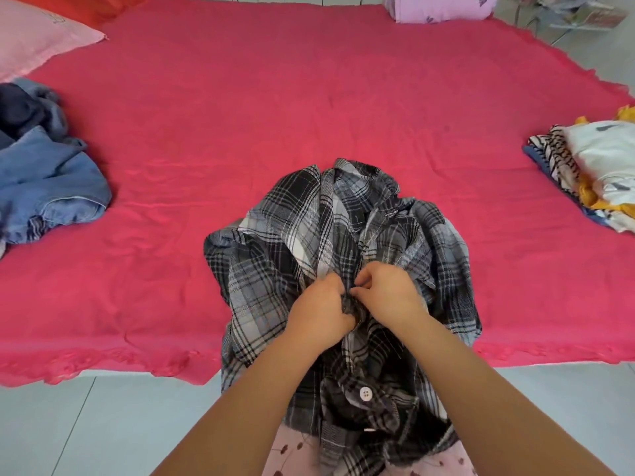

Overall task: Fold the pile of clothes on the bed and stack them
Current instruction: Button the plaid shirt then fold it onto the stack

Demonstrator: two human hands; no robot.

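Observation:
A grey, black and white plaid shirt (285,242) lies crumpled at the near edge of the bed, its lower part hanging off toward me with a white button showing. My left hand (318,309) and my right hand (386,295) sit close together at the shirt's front placket, each pinching the fabric. A heap of unfolded blue denim and dark clothes (48,176) lies at the left. A stack of folded clothes (598,170), white, striped and yellow, sits at the right edge.
The red bedspread (275,97) covers the bed. A pink pillow (37,36) lies at the back left and a lilac one (439,8) at the back right. Pale floor tiles (103,424) run along the bed's near edge.

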